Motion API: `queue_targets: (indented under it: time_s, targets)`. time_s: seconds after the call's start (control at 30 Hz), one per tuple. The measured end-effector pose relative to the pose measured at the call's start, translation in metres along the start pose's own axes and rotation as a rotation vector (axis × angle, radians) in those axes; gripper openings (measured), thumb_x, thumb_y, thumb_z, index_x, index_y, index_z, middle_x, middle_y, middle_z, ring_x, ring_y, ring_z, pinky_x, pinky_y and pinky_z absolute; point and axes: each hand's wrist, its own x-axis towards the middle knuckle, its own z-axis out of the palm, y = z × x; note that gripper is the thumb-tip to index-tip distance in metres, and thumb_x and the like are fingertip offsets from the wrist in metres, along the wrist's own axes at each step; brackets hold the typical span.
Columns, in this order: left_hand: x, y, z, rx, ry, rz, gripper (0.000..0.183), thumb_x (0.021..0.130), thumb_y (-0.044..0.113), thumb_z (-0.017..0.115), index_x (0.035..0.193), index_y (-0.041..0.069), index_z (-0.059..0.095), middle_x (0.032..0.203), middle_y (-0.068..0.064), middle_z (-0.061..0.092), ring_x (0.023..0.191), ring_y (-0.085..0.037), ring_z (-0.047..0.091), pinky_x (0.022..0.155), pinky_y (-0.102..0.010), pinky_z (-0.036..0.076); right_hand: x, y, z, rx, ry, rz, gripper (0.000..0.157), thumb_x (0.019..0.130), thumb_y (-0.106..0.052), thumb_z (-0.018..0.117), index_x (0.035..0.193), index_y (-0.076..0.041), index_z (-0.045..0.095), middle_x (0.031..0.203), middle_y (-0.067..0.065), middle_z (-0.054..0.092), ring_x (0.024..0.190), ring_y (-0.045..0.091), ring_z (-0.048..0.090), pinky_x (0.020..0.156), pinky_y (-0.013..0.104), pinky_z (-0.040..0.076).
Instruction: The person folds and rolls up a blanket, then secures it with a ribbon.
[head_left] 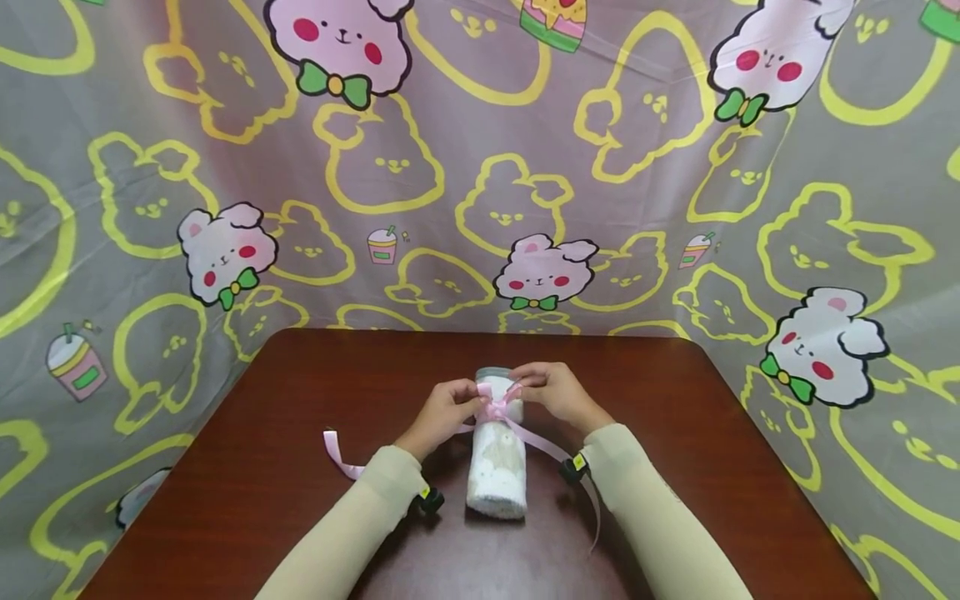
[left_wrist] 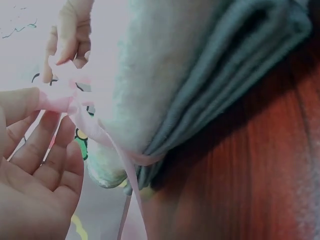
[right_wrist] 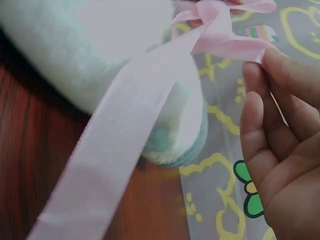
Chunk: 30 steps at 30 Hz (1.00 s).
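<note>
A rolled fleecy cloth (head_left: 498,471), white with pale patches, lies lengthwise on the table, its folded grey-green layers showing in the left wrist view. Round its upper part runs a pink satin ribbon (right_wrist: 105,145), gathered in a bow knot (head_left: 497,408) on top. My left hand (head_left: 447,414) pinches one loop of the bow between thumb and fingers. Opposite it, my right hand (head_left: 558,396) pinches the other loop, thumb and forefinger at its end in the right wrist view. One ribbon tail (head_left: 337,458) trails left past the left wrist; another hangs beside the right wrist.
The dark red-brown wooden table (head_left: 300,400) has rounded far corners. Behind and beside it hangs a grey curtain (head_left: 450,192) printed with rabbits and yellow outlines. Each sleeved wrist carries a small black camera (head_left: 430,501).
</note>
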Motion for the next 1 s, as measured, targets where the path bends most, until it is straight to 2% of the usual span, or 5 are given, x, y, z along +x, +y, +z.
queue_targets:
  time_s: [0.43,0.57,0.77,0.87,1.0]
  targets:
    - [-0.002,-0.001,-0.003,-0.173,0.03,-0.031,0.023,0.089,0.015,0.073,0.103,-0.003,0.068,0.096,-0.011,0.067,0.086,-0.035,0.063,0.074,-0.049,0.055,-0.01,0.004,-0.006,0.063,0.12,0.014,0.032,0.083,-0.003,0.076,0.113,0.006,0.067,0.089,0.009,0.072,0.085,0.024,0.068,0.074,0.028,0.054]
    - [-0.006,0.0,-0.004,-0.221,0.021,-0.032,0.027,0.088,0.01,0.072,0.108,-0.008,0.066,0.101,-0.013,0.067,0.088,-0.029,0.063,0.079,-0.054,0.052,-0.016,0.002,-0.008,0.12,0.118,0.025,0.032,0.085,0.001,0.073,0.115,0.008,0.065,0.092,0.012,0.072,0.085,0.024,0.068,0.076,0.03,0.054]
    - [-0.008,0.003,-0.007,-0.144,0.03,0.045,0.024,0.089,0.004,0.07,0.107,-0.011,0.067,0.103,-0.02,0.067,0.096,-0.03,0.062,0.084,-0.054,0.05,-0.026,-0.006,-0.01,0.164,0.127,0.029,0.029,0.086,0.004,0.071,0.113,0.01,0.064,0.094,0.014,0.072,0.082,0.02,0.069,0.077,0.035,0.054]
    - [-0.005,-0.004,-0.008,-0.088,0.057,0.103,0.021,0.088,0.007,0.072,0.103,-0.008,0.071,0.101,-0.022,0.069,0.093,-0.026,0.064,0.084,-0.049,0.052,-0.024,0.009,-0.012,0.165,0.129,0.047,0.032,0.086,0.002,0.072,0.115,0.011,0.063,0.093,0.014,0.071,0.084,0.029,0.069,0.077,0.037,0.055]
    - [-0.007,-0.007,-0.008,-0.197,0.042,0.084,0.02,0.088,0.003,0.07,0.102,-0.011,0.069,0.102,-0.025,0.067,0.092,-0.028,0.064,0.081,-0.054,0.051,-0.027,0.019,-0.012,0.158,0.144,0.063,0.034,0.085,-0.003,0.073,0.116,0.008,0.064,0.092,0.013,0.071,0.089,0.042,0.065,0.078,0.044,0.054]
